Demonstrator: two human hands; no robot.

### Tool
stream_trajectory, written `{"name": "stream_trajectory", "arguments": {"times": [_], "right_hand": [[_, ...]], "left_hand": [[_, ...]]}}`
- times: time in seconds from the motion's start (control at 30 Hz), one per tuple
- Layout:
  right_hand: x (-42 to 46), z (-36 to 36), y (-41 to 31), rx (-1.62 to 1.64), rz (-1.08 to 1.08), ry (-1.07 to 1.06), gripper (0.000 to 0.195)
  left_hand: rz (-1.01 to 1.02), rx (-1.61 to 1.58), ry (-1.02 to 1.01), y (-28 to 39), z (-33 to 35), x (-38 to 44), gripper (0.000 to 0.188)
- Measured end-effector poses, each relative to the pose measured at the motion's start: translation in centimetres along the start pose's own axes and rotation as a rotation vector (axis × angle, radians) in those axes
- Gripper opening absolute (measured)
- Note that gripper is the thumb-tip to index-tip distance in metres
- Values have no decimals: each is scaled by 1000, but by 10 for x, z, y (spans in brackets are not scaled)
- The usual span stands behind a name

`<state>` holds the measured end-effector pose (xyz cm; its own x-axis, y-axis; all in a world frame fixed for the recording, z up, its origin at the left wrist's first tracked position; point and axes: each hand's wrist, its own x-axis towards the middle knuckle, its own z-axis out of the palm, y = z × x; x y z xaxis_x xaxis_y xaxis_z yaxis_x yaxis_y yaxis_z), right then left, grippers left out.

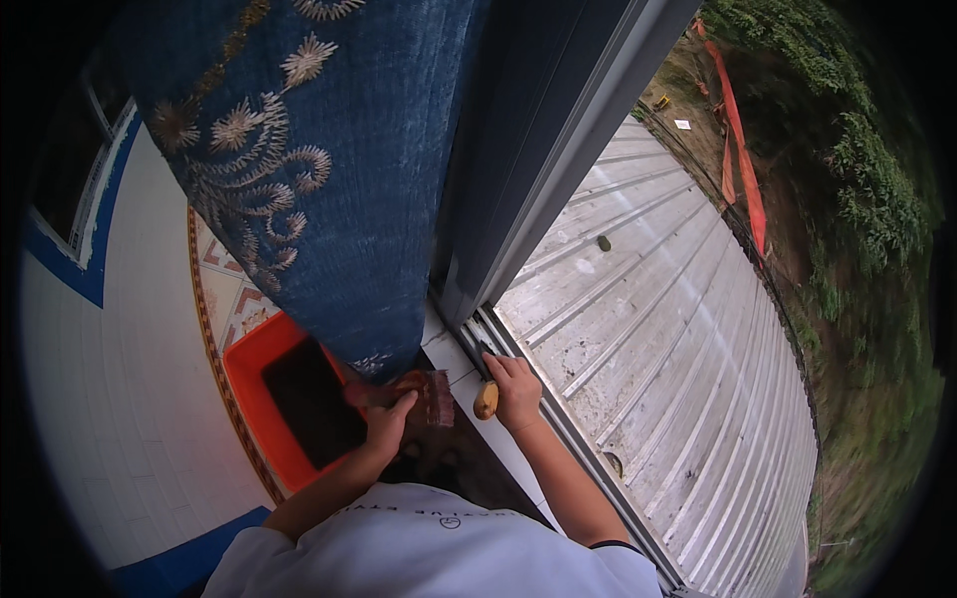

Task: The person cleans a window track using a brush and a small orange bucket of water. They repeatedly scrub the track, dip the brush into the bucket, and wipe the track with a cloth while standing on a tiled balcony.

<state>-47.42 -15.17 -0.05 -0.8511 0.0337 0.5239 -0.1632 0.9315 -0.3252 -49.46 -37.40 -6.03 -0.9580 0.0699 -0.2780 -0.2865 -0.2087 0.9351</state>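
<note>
My left hand [390,422] holds a wide paintbrush [437,398] by its reddish handle, beneath the lower tip of a blue embroidered curtain [359,187]. The bristles point right, towards the white tiled sill. At the metal window track [490,329], my right hand [516,390] grips a tool with a rounded wooden handle [486,401]. Its dark, narrow far end reaches into the track; the kind of tool cannot be told. Left of the brush, an orange-red plastic basin [250,374] has a dark inside, with its contents unclear.
A grey window frame [568,157] rises beside the curtain. Outside lies a corrugated metal roof [658,299], with trees and a strip of red cloth [736,149] beyond. On the left stands a white tiled wall [142,389] with blue edging; patterned floor tiles border the basin.
</note>
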Motion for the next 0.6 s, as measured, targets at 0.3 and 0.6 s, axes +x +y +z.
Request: {"name": "stream_trajectory", "arguments": {"times": [0.3,0.6], "right_hand": [[10,47,5,-177,-36,65,42],[22,77,7,-258,-51,148,38]], "left_hand": [[15,-61,2,-5,-20,7,24],[-51,-75,37,15,-23,4,23]]}}
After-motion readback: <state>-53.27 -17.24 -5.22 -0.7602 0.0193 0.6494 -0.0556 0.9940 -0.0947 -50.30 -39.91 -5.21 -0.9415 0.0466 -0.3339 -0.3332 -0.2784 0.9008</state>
